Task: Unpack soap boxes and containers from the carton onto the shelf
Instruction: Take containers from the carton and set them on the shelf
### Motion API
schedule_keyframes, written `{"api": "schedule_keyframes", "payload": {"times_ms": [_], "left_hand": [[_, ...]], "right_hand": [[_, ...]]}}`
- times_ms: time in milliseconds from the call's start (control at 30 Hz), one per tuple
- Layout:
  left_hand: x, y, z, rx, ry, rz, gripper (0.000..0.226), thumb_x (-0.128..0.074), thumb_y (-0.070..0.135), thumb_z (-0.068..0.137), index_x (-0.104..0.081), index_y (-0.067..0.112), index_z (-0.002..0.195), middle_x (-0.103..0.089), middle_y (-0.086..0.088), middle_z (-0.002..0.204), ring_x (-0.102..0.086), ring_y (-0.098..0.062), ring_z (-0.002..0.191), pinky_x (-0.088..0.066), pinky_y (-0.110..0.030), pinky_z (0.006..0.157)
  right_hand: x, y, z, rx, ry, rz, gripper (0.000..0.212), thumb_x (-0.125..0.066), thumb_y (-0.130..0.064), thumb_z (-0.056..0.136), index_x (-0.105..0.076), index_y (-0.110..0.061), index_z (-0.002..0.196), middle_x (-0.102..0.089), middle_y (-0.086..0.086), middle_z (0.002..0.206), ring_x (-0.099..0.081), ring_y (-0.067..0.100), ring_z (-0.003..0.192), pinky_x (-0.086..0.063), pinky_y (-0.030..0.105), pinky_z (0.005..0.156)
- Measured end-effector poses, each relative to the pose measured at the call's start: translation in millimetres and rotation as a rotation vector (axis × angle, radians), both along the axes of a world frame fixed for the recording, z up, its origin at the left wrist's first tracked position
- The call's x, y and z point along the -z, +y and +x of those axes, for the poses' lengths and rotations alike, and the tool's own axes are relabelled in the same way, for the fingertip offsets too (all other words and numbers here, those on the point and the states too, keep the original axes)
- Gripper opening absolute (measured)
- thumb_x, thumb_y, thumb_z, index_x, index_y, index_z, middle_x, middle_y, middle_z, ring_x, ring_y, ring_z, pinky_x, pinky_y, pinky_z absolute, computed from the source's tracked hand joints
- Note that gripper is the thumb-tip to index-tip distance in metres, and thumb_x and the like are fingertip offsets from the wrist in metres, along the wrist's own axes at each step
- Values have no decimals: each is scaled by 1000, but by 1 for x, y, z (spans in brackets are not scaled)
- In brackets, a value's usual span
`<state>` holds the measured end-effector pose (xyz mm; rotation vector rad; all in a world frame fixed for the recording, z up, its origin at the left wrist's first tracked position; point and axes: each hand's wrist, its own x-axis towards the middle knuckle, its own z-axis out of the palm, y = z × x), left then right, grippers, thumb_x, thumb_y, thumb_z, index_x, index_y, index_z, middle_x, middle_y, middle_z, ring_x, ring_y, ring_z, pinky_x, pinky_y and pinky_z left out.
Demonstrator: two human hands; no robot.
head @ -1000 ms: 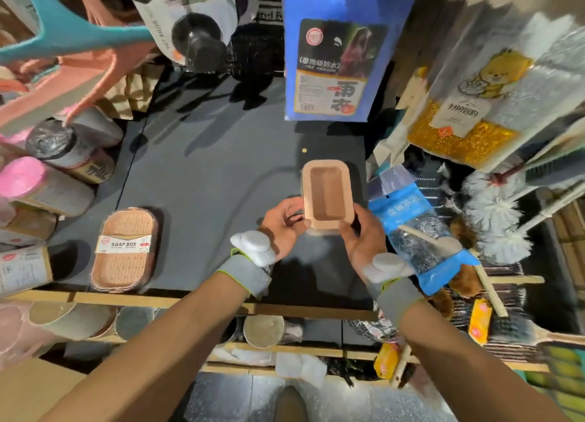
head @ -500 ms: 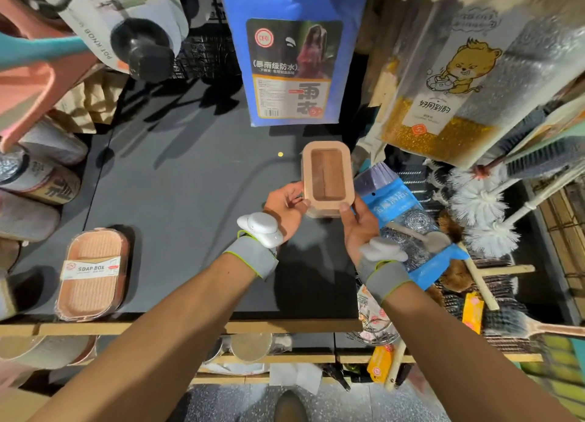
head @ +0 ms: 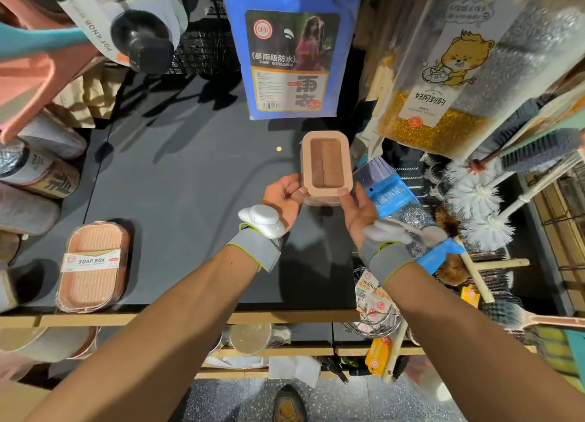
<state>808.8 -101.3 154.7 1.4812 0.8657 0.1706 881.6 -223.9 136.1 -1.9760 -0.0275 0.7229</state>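
Matt plastic container [head: 326,165] — dark matt shelf [head: 177,206]

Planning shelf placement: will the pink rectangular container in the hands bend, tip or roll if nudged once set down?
Probably stiff: the pink container shows straight walls though the left hand and right hand pinch only one end. Likely light too. Its boxy shape should slide, not roll.

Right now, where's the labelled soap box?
Head view, lower left: the soap box lies on the shelf by its front edge, left of the left hand.

I see bare shelf [head: 190,200] between the labelled soap box [head: 93,265] and pink container [head: 305,165]; raincoat packet [head: 292,57] hangs behind, scourer pack [head: 392,197] crowds the right.
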Motion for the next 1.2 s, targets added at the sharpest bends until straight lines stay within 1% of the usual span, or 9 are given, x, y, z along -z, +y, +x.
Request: {"api": "schedule_keyframes", "payload": {"times_ms": [67, 167, 233, 300, 400, 700, 967, 1133, 1200], "left_hand": [[0, 4, -11, -77, 7, -58, 31, -50, 5, 95, -52, 0, 125, -61, -8, 91, -55, -21, 89, -47, -36, 95], [-8, 12, -37, -120, -20, -140, 21, -43, 3, 98, -54, 8, 116, -61, 1, 84, -58, -10, 72, -48, -14, 68], [-17, 19, -60, -160, -46, -170, 20, -39, 2, 98, -53, 12, 107, -62, 3, 83, -59, 0, 61, -45, -9, 58], [-25, 26, -84, -202, -77, -184, 22, -38, 1, 98, -55, 15, 98, -63, 2, 81, -58, 3, 52, -43, -9, 55], [-32, 40, -125, -241, -85, -183, 24, -40, 2, 98, -55, 19, 89, -64, 3, 80, -57, 4, 51, -43, -11, 55], [-21, 73, -284, -379, -134, -157, 21, -41, 0, 97, -57, 11, 90, -69, 6, 65, -56, -3, 52, -49, -13, 52], [-1, 97, -417, -454, -98, -102, 25, -41, -6, 95, -56, 12, 87, -70, 15, 66, -59, 4, 56, -48, -10, 57], [21, 104, -500, -552, -22, -168, 27, -42, -9, 93, -57, 11, 84, -68, 12, 63, -58, 4, 54, -45, -8, 56], [27, 104, -533, -585, 37, -176, 27, -43, -7, 94, -58, 11, 81, -66, 11, 59, -57, 4, 52, -44, -7, 54]], "right_hand": [[-6, -1, -6, 74, 2, 31, 56, -46, -39, 96, -29, -19, 147, -41, 4, 146, -38, 20, 134, -27, 22, 105], [-19, -5, -22, 134, -103, 42, 39, -53, -22, 95, -49, -11, 132, -57, 8, 117, -52, 18, 103, -36, 16, 73], [-25, -6, -35, 131, -140, 61, 21, -54, -9, 92, -59, -12, 112, -59, 4, 90, -52, 16, 85, -39, 16, 68], [-32, -1, -52, 110, -114, 115, 21, -50, 0, 90, -58, -15, 101, -57, -1, 76, -56, 6, 66, -43, 19, 66], [-45, 14, -87, 39, -48, 179, 26, -41, 9, 90, -55, -9, 101, -56, 1, 71, -52, -3, 45, -39, 10, 46], [-46, 85, -214, -332, 110, 135, 28, -45, -1, 93, -59, -24, 85, -62, 1, 75, -55, 9, 62, -46, 14, 52], [-51, 138, -302, -567, -73, 105, 12, -56, -24, 78, -59, -35, 79, -64, -4, 78, -61, 18, 80, -50, 32, 82], [-51, 171, -368, -718, -57, 97, 33, -56, -3, 89, -57, -35, 80, -66, 4, 87, -63, 20, 83, -50, 32, 80], [-46, 184, -397, -746, -6, 107, 31, -56, -1, 89, -58, -31, 81, -66, -1, 82, -63, 7, 74, -49, 25, 72]]}}
